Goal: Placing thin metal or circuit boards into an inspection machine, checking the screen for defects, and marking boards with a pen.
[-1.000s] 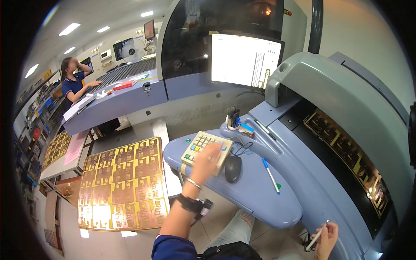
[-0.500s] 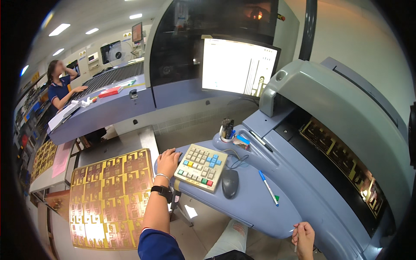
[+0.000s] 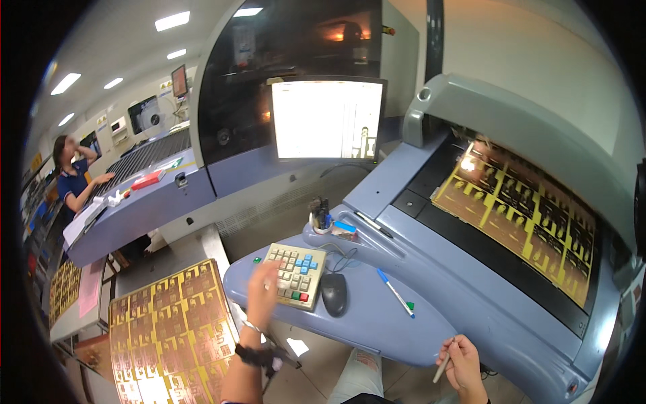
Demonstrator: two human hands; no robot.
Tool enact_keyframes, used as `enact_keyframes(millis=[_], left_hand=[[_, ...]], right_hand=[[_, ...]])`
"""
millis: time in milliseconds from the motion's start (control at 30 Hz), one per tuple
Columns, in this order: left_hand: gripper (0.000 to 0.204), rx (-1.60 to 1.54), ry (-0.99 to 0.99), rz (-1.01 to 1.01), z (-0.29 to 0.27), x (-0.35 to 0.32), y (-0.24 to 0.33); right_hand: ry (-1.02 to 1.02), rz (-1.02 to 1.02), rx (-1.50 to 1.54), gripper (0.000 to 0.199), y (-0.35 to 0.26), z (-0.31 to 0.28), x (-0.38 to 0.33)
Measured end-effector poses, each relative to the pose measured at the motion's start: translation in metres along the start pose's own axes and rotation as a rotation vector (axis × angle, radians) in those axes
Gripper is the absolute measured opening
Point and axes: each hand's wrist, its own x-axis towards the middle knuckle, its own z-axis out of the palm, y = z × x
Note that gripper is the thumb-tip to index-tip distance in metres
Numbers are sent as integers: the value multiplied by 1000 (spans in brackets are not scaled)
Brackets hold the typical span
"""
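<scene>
Beige and studded with blue, red and green keys, a small keypad (image 3: 294,275) lies on the rounded blue-grey tabletop (image 3: 377,323) of a machine console, its left edge under the person's left hand (image 3: 262,296). That hand is blurred, with fingers loosely spread over the keypad's near corner and nothing gripped; a dark wristband sits on the forearm below it. Just right of the keypad rests a black mouse (image 3: 334,293), its cable curling back toward a pen cup (image 3: 319,219) at the rear of the tabletop. A blue-capped pen (image 3: 394,293) lies at an angle farther right. The right hand (image 3: 468,363), low at the tabletop's near edge, is curled closed around a pale stylus-like stick (image 3: 442,367).

Behind the tabletop, a bright white monitor (image 3: 327,120) glows against the dark machine housing. To the right, a yellow patterned circuit panel (image 3: 521,215) lies on the black bed under a raised grey cover. A stack of similar gold panels (image 3: 168,330) sits on a cart at the person's left. Well apart, at the far left, another person in a dark blue shirt (image 3: 73,178) leans on a second console.
</scene>
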Motion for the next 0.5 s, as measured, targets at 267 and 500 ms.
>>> enact_keyframes(millis=[267, 500], left_hand=[[37, -816, -871, -51, 115, -96, 163], [23, -808, -1001, -275, 150, -111, 181]], right_hand=[[-141, -296, 172, 5, -2, 48, 4], [47, -281, -99, 5, -17, 29, -4]])
